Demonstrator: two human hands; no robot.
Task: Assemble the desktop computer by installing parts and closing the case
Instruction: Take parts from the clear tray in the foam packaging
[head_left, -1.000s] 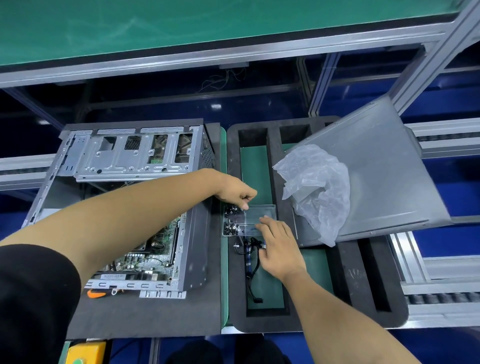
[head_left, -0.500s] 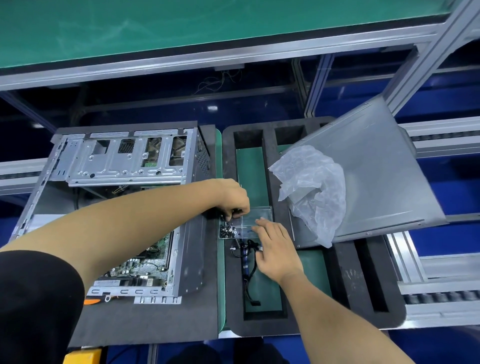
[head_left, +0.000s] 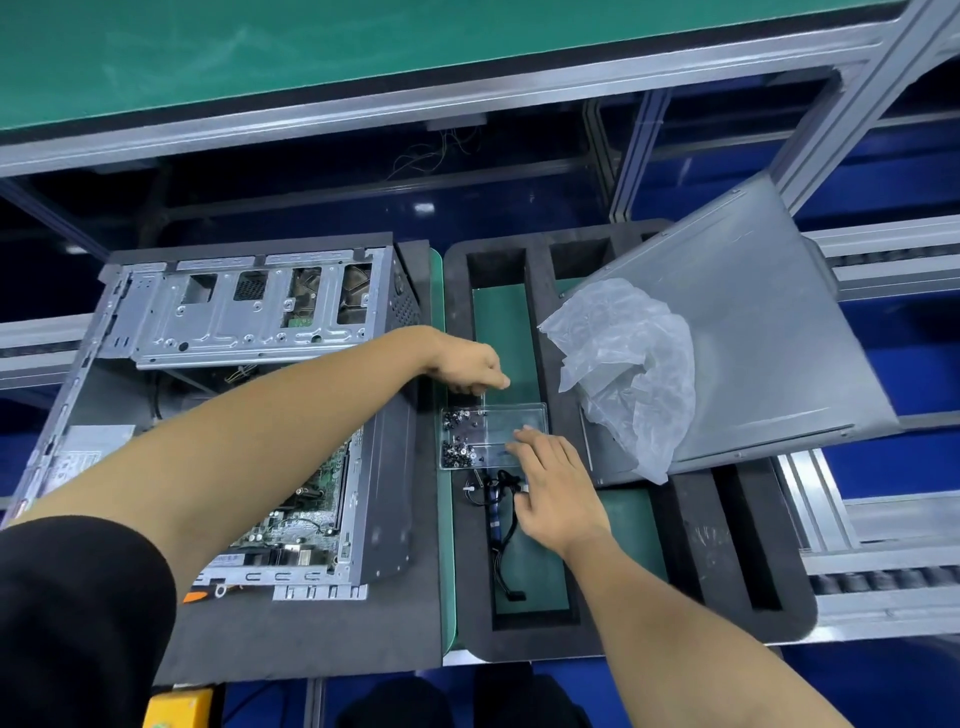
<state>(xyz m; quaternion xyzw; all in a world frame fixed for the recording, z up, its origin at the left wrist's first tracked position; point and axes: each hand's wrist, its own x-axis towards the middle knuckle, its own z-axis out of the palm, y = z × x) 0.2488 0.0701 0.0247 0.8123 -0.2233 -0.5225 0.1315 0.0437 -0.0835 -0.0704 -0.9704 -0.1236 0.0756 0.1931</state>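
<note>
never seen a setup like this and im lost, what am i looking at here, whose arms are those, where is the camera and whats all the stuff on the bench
There is no machine here: a person wears a camera on the head, so you look down along their own two arms. The left hand hovers with curled fingers over a clear plastic box holding small dark screws; whether it pinches a screw is too small to tell. The right hand rests its fingertips on that box, steadying it.

On the left lies an open desktop computer case, its circuit board visible inside. On the right is a black foam tray with slots. In it lie the screw box and a bundle of cables. A grey metal side panel leans across the tray, with a crumpled plastic bag on it.
</note>
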